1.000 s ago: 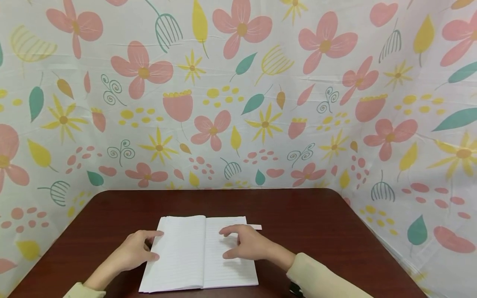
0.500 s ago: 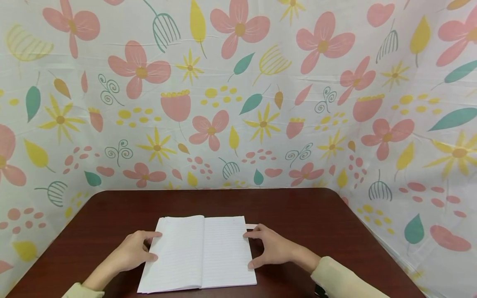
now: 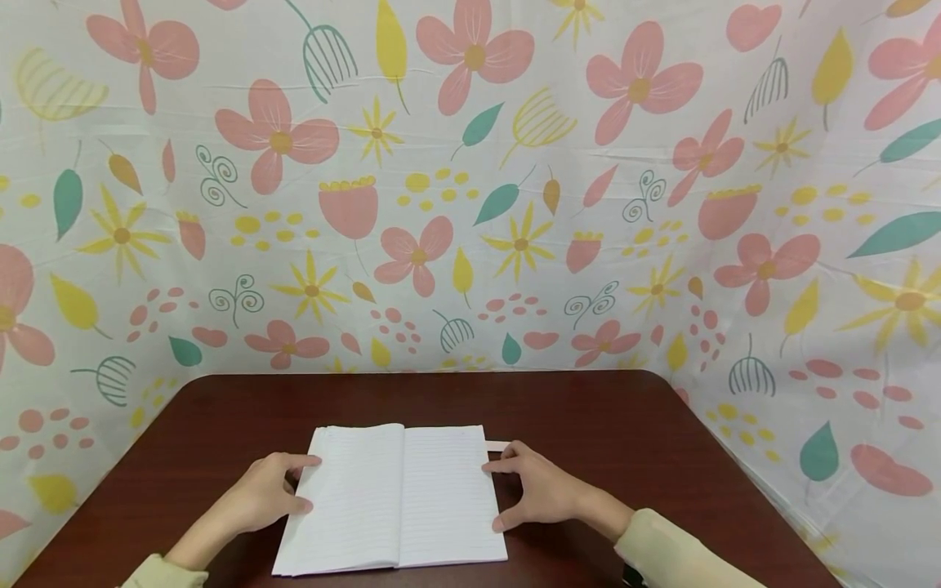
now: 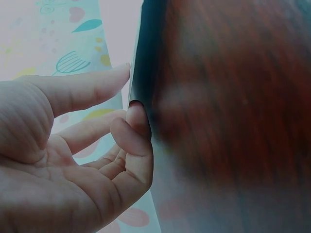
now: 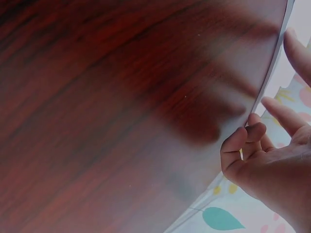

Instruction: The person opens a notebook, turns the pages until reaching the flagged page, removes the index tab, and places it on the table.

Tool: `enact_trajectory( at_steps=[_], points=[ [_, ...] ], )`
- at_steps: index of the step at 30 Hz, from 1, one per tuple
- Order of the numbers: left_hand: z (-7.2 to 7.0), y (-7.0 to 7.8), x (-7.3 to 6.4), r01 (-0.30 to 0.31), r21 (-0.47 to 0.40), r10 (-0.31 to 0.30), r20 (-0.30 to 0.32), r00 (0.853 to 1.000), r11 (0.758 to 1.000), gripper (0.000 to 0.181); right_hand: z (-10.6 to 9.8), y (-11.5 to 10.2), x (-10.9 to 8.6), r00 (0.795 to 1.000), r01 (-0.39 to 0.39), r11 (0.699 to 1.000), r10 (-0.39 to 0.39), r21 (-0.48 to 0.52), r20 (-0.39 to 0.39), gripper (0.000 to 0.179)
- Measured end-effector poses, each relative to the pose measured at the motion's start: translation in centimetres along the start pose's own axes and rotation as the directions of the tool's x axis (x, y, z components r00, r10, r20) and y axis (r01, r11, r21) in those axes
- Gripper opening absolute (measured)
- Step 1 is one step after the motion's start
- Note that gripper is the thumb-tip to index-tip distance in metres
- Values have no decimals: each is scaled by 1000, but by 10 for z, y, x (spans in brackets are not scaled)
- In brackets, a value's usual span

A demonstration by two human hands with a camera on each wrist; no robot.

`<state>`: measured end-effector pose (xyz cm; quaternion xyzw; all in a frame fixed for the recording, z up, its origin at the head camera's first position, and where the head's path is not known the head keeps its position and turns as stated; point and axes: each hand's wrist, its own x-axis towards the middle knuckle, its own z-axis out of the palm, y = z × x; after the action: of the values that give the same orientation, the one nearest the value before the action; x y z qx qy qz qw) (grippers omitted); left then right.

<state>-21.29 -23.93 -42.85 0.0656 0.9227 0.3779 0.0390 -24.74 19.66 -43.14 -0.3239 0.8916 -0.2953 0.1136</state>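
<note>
An open notebook [image 3: 445, 498] with lined white pages lies on the dark table, its spine running away from me. My left hand [image 3: 257, 493] holds its left edge, thumb and index fingertips on the page. In the left wrist view, a finger [image 4: 138, 119] of that hand curls at the underside, beside the dark cover [image 4: 148, 53]. At the opposite edge my right hand [image 3: 547, 488] holds on likewise, thumb and index tips on the page margin. The right wrist view has its other fingers [image 5: 235, 148] curled close to the notebook's edge [image 5: 272, 68].
A narrow white strip [image 3: 497, 446] sticks out past the notebook's upper right edge, partly behind the right hand. The reddish-brown table [image 3: 610, 425] has rounded far corners. A flower-printed cloth [image 3: 470, 196] hangs behind it and along both sides.
My right hand has moved right, from over the right page to the notebook's right edge, and then stayed there. The left hand and the notebook have hardly moved.
</note>
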Motion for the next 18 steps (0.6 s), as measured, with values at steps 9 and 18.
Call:
enact_trajectory(
  at_steps=[9,18],
  points=[
    [0,0,0,-7,1,7,-3,1000,1000,60,4,-2,3,1000,15,1000,-16,-6,-19,74],
    [0,0,0,0,-12,0,-6,1000,1000,61,14,-11,10,996,7,998,-12,-56,-94,81]
  ],
)
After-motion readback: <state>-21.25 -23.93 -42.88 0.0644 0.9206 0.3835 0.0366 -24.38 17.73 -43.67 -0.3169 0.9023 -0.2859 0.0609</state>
